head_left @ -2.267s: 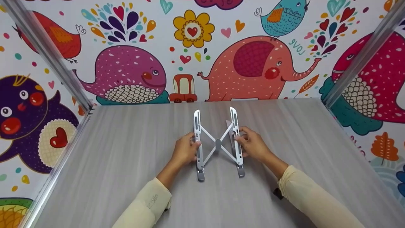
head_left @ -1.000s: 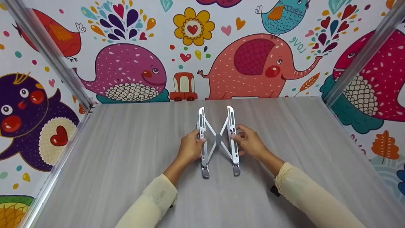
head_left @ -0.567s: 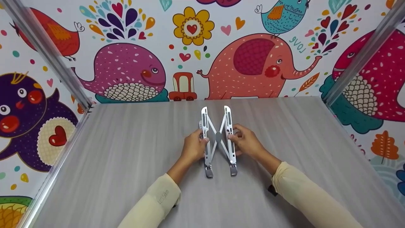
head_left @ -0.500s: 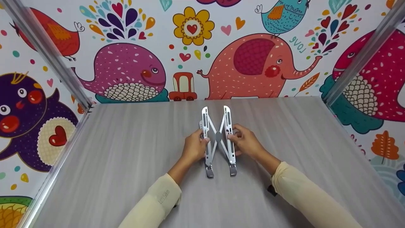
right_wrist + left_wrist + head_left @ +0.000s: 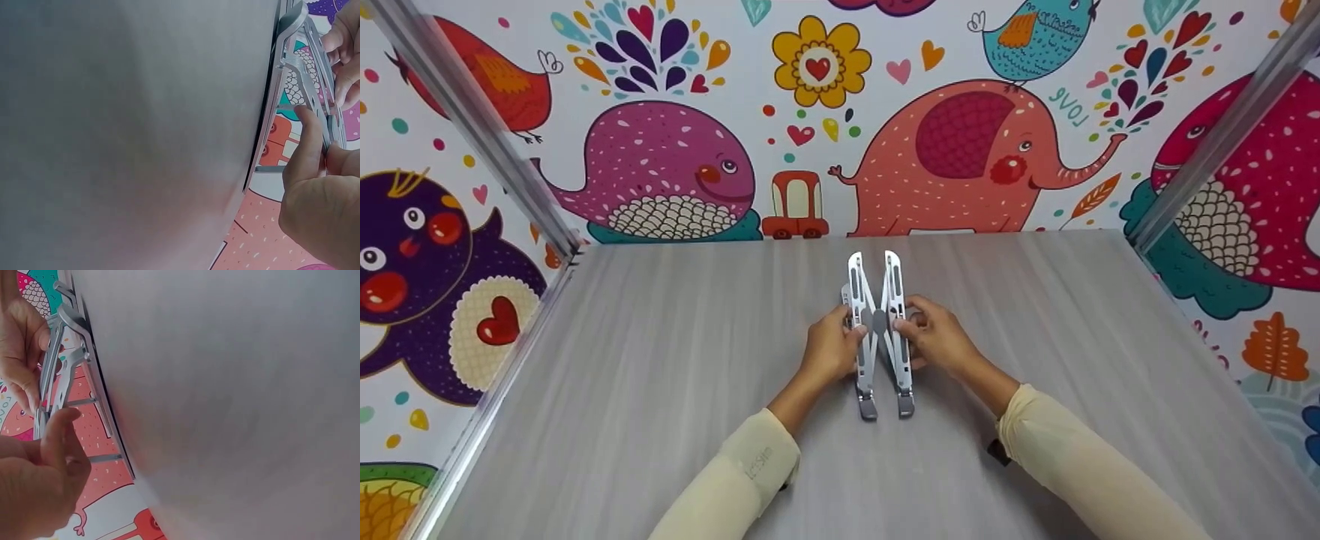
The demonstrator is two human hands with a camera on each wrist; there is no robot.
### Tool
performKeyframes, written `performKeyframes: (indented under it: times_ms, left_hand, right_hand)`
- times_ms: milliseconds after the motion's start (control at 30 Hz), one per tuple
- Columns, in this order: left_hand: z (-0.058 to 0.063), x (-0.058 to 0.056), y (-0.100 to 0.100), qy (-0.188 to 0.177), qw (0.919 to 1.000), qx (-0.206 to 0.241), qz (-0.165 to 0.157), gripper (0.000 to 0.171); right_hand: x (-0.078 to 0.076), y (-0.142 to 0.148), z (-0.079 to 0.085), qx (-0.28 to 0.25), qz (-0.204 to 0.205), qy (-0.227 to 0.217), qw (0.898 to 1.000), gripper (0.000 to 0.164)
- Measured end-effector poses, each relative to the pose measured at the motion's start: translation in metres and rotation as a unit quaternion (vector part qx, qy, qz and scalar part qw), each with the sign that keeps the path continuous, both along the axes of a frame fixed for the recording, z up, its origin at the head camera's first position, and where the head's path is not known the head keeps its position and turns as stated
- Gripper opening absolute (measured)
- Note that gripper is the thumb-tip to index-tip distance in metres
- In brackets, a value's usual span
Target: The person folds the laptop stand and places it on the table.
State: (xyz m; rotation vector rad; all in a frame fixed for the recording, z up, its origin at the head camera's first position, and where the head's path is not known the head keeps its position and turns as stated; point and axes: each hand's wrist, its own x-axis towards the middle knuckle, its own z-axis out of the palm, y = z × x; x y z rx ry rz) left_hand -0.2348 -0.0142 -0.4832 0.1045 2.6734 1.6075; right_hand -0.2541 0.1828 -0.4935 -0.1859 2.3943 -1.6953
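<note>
Cartoon walls (image 5: 885, 97) around a grey tabletop (image 5: 660, 337).
From my station I see a whale (image 5: 667, 161) and an elephant (image 5: 952, 195) printed beyond the far edge, a flower (image 5: 823, 61) above and between them; metal posts (image 5: 476, 120) stand at both far corners, a rail (image 5: 487, 420) follows the left edge, and soft, even light shows the tabletop's streaked grain.

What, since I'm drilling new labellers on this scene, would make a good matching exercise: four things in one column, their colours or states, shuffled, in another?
Things
1. Left grip
2. Stand
3. Sleeves
4. Right grip

Colours or states
A. cream-coloured
B. holds the right rail
C. silver, X-braced
D. holds the left rail

Right pairs: 1-D, 2-C, 3-A, 4-B
</note>
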Motion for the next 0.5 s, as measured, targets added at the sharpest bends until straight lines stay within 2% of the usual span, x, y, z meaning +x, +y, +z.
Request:
performKeyframes:
  times_ms: [500]
  left_hand:
    - [-0.0015, -0.0023, 0.0056, 0.002, 0.9999, 0.012, -0.009, 0.025]
  right_hand:
    - [-0.0011, -0.0074, 0.0016, 0.002, 0.004, -0.008, 1.0, 0.026]
